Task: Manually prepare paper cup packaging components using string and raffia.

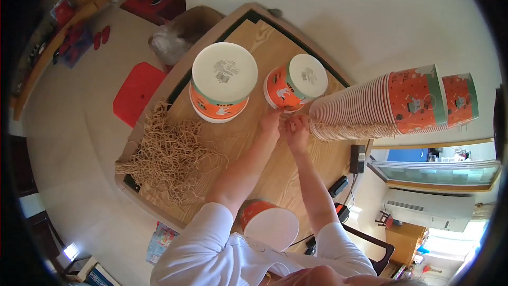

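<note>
My left hand [270, 122] and my right hand [297, 130] are close together at the near rim of an upside-down orange and green paper bucket [282, 86]. Both have their fingers drawn in as if pinching. A bit of tan cord [286, 118] shows between them, though the fingertips are partly hidden. Right of my right hand rises a tall stack of nested paper buckets [354, 100], with tan cords [360, 130] along its near side. Left of my forearms lies a large tangled heap of tan cord [172, 151].
Another upside-down bucket pile [224, 74] stands at the table's far left. One more bucket [270, 225] is close to my body. Black power adapters [357, 159] sit at the right edge of the wooden table [248, 164]. A red stool [138, 92] stands beyond the left edge.
</note>
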Motion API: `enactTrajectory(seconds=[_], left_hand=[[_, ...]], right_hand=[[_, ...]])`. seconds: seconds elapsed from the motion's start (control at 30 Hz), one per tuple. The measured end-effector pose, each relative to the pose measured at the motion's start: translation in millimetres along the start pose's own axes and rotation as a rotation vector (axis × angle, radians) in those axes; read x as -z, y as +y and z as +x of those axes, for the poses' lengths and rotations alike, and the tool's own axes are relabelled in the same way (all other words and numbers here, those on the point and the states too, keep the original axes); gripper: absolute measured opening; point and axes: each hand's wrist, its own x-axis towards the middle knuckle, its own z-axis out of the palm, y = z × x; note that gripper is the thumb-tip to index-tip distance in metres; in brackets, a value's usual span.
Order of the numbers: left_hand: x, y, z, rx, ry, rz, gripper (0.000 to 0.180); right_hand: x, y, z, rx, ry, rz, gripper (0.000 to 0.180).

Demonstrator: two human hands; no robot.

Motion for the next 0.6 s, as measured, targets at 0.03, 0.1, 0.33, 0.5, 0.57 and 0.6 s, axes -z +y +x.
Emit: enactTrajectory(seconds=[0.03, 0.1, 0.33, 0.5, 0.57, 0.6], left_hand=[[4, 2, 4, 0.028, 0.061, 0.017, 0.004], [-5, 2, -9, 0.085, 0.040, 0.061, 0.007], [29, 23, -10, -0.504, 0.100, 0.663, 0.010], [27, 31, -41, -0.981, 0.015, 1.070, 0.014], [31, 36, -43, -1.080, 0.004, 1.151, 0.015], [32, 36, -41, -1.050, 0.019, 1.145, 0.016]], right_hand=[[-1, -1, 0, 0.002, -0.002, 0.004, 0.008], [6, 10, -3, 0.028, 0.011, -0.013, 0.005], [4, 14, 1, 0.014, 0.057, -0.004, 0.014], [50, 1, 28, 0.056, 0.147, -0.098, 0.019], [54, -19, 45, 0.143, 0.218, -0.102, 0.021], [58, -29, 55, 0.231, 0.293, -0.113, 0.023]])
